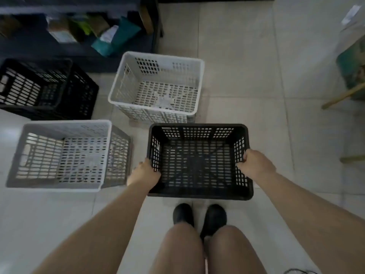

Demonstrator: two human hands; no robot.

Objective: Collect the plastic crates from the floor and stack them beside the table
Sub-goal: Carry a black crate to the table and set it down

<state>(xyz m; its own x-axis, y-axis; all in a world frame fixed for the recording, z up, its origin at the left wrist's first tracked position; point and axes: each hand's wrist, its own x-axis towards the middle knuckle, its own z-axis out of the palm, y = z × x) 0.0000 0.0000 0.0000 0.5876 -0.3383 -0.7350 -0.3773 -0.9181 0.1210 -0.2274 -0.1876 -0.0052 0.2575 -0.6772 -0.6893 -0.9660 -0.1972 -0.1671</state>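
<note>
A black plastic crate [199, 135] sits open side up just in front of my feet. My left hand [145, 172] grips its left wall and my right hand [254, 163] grips its right wall, fingers curled over the rims. A white crate [158, 84] stands on the tiles just beyond it. Another white crate [59, 155] lies to the left. A second black crate [45, 88] rests at the far left, near the shelf.
A dark shelf unit [79, 46] with packets and bags runs along the top left. At the right edge stand a pale surface [316, 20] and wooden legs [339, 95]. Light floor tiles [246, 66] spread between them. My black shoes [199, 216] are below the crate.
</note>
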